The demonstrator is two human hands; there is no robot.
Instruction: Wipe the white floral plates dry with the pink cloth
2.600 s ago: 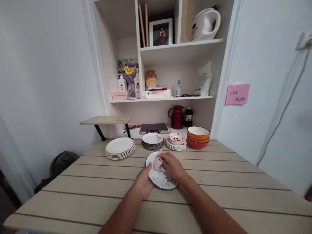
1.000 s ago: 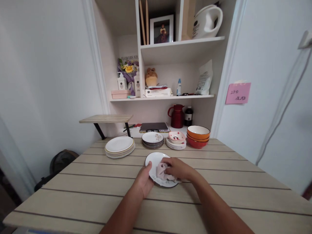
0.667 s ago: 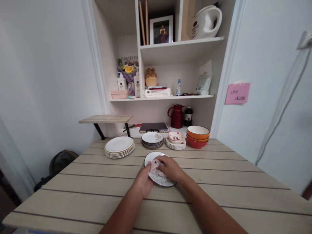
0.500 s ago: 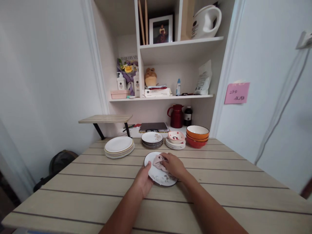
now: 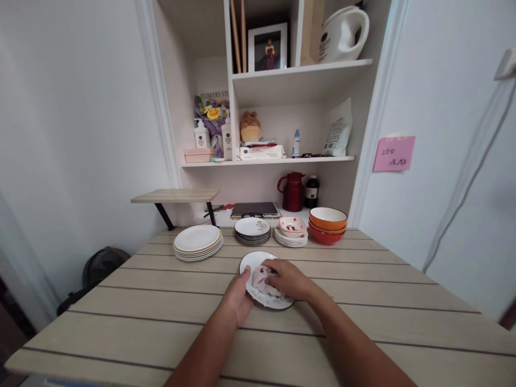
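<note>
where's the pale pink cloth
The pale pink cloth is below centre in the head view, in the right hand, on a round white dark-rimmed plate.

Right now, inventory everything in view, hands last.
Plate: 1, white, centre
Cloth: 1, pink, on plate
Table: 1, beige, foreground
Large plates: 1 stack, white, table left
Dark-rimmed plates: 1 stack, white, rear middle
Small dishes: 1 stack, pink, white, rear
Bowls: 1 stack, orange, red, rear right
Riser: 1, beige, rear left
Cabinet: 1, white, back
Jug: 1, red, cabinet bottom
Bottle: 1, dark, beside jug
Pump bottles: 2, white, left shelf
Plush: 1, brown, middle shelf
Bag: 1, white, middle shelf
Frame: 1, white, top shelf
Pitcher: 1, white, top right
Note: 1, pink, right wall
Left hand: 1, bare, gripping plate
Right hand: 1, bare, on cloth
</note>
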